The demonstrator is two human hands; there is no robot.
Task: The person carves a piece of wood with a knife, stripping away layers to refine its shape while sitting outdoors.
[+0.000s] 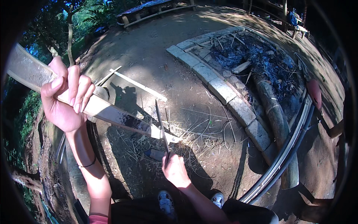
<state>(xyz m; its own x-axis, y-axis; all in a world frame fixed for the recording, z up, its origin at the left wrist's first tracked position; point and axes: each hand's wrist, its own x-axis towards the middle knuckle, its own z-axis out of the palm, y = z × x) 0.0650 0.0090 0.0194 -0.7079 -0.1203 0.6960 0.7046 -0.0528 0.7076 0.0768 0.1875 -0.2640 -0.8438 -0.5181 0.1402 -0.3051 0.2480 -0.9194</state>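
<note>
My left hand (67, 98) is closed around a long flat bamboo slat (115, 116) that runs from the upper left down to the ground at the middle. My right hand (174, 170) grips the handle of a long dark knife (161, 127), whose blade points up and away. The blade stands close to the slat's lower end, near its right edge. Thin bamboo shavings (201, 128) lie scattered on the dirt around that end. A thin dark band sits on my left wrist.
A curved row of stone blocks (223, 89) rims an ash-filled fire pit (257, 59) with a charred log (276, 115). Long curved bamboo strips (287, 149) lie at the right. A loose slat (138, 85) lies on the dirt. My shoes (166, 203) show below.
</note>
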